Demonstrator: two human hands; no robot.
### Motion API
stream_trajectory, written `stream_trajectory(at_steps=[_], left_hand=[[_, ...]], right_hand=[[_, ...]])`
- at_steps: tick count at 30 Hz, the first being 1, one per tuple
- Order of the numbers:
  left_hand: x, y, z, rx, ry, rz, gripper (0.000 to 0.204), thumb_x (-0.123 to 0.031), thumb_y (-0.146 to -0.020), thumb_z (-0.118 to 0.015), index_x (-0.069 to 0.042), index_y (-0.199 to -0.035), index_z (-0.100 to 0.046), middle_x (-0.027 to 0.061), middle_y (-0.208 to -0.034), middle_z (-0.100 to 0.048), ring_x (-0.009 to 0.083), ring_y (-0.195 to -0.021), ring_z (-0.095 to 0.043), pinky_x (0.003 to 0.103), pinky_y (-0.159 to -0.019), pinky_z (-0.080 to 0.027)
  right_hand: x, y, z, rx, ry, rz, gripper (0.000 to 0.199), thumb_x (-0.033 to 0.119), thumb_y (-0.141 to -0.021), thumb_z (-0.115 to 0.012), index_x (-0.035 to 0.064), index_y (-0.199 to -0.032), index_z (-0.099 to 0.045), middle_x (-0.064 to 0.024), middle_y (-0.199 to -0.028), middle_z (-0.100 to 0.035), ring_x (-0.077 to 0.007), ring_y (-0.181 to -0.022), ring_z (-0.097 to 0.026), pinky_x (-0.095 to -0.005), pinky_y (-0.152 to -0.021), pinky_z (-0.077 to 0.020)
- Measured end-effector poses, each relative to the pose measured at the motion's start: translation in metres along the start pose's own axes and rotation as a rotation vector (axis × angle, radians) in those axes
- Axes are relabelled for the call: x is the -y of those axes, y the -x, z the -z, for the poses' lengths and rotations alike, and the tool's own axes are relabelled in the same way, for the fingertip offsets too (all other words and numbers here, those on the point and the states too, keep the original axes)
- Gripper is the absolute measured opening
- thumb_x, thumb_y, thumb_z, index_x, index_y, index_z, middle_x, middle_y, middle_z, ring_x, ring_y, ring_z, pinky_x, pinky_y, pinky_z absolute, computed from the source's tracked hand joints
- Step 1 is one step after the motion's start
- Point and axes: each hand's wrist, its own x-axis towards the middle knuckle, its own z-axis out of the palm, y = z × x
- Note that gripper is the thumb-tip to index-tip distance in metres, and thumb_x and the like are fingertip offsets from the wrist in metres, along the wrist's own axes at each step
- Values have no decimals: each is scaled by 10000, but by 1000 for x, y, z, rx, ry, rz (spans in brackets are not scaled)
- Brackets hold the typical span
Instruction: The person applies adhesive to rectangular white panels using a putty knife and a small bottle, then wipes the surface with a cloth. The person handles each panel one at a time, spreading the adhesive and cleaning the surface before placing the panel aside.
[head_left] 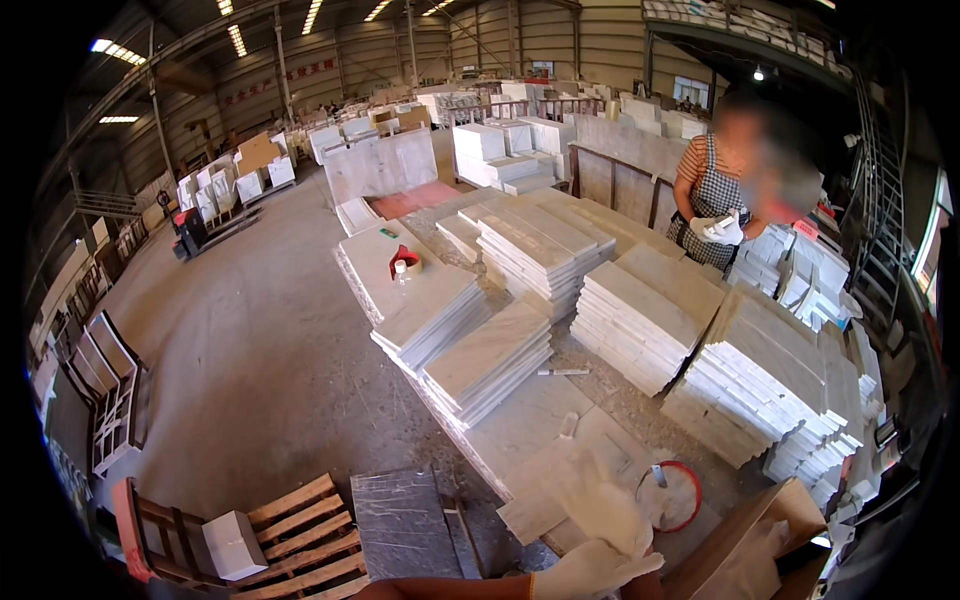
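Note:
My left hand [592,572], in a pale work glove, comes in from the lower edge with its fingers stretched to the right; nothing shows in it. Just above it is my right hand [605,508], also gloved and smeared by motion, so its fingers cannot be made out. Under and beside the hands lies a pale stone tile [530,512] on the slab-topped work surface [500,440]. Right of the right hand stands a round red-rimmed container [690,515]. A small pale piece [569,425] lies just beyond the hands.
Several stacks of stone tiles [640,310] fill the table. A red tape dispenser [400,258] sits on the far left one. A cardboard box [745,560] is at lower right, a wooden pallet [310,540] at lower left. A co-worker [700,190] stands across the table.

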Motion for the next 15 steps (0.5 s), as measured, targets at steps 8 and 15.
stream_trajectory(at_steps=[8,15], left_hand=[[7,2,-22,-53,179,-79,383,-113,-931,-531,-140,-1299,-633,134,-750,-625,332,-646,-612,457,-596,-473],[0,6,-50,-156,351,-237,357,-113,-931,-561,-145,-1275,-656,148,-799,-649,325,-711,-640,428,-652,-504]], right_hand=[[2,1,-8,-44,-128,-31,292,138,-964,-561,51,-1242,-578,-129,-941,-600,-272,-828,-605,-515,-931,-410],[2,2,10,-103,-271,-36,310,146,-968,-556,46,-1262,-566,-129,-951,-602,-270,-833,-605,-529,-962,-400]])
